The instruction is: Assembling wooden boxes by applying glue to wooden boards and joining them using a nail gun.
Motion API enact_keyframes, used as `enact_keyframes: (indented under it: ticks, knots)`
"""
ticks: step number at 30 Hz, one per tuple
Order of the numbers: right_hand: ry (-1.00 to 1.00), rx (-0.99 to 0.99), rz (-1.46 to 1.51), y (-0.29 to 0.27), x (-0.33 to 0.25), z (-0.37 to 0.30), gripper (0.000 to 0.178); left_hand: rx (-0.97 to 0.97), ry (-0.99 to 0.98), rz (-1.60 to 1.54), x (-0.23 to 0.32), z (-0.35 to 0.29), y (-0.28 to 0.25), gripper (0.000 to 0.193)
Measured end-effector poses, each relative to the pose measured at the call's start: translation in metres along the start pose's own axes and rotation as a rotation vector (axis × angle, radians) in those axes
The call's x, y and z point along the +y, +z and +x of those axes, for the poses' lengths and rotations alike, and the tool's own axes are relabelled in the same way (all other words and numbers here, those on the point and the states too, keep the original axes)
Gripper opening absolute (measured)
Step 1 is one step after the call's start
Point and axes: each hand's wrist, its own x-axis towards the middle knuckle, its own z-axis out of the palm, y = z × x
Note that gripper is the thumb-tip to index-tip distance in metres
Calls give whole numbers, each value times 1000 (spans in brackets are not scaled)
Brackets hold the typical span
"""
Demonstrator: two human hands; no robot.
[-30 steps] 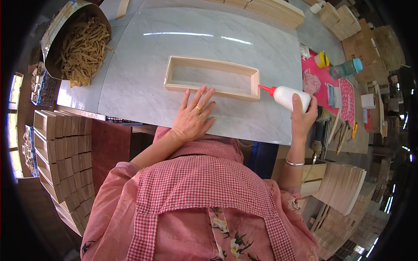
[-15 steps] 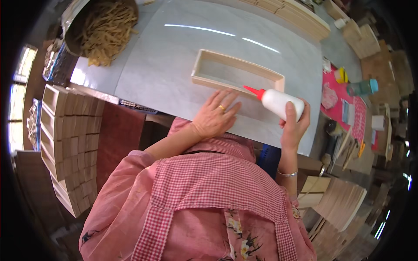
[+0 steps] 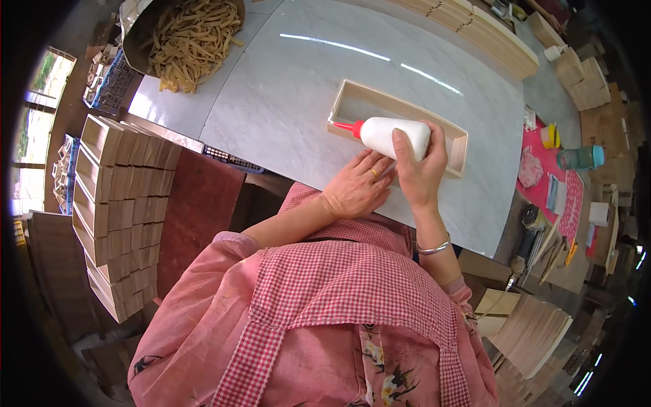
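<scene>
A long, narrow wooden frame (image 3: 407, 110) rests on the grey marbled tabletop, with thin pale walls and the table surface showing through its middle. My right hand (image 3: 422, 163) is wrapped round a white squeeze bottle (image 3: 388, 136) with a red pointed nozzle, which looks like a glue bottle. The bottle lies nearly level over the frame's near side, its nozzle tip at the near left corner. My left hand (image 3: 361, 186) lies with outstretched fingers on the table close to the frame's near wall, partly below the bottle; whether it touches the frame is hidden.
Rubber-band-like tan strips (image 3: 193, 47) spill from a container at the far left. Stacked wooden boxes (image 3: 129, 197) stand left of the table. Wooden pieces (image 3: 485, 30) line the far edge. At the right are a teal bottle (image 3: 580, 158) and a pink cloth (image 3: 536, 166).
My right hand has carried the bottle leftward along the frame's near wall, from its right part to the left corner. My left hand stays low beside the frame. The whole view has shifted slightly.
</scene>
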Motion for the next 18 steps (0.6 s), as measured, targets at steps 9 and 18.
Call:
enact_keyframes:
  ticks: [9,18]
  knots:
    - [58,63,-101,-49,-4,-10,41,-10,-23,13,2,5,-6,39]
    - [100,179,-170,-109,-4,-24,38,-38,-22,-11,4,6,-7,37]
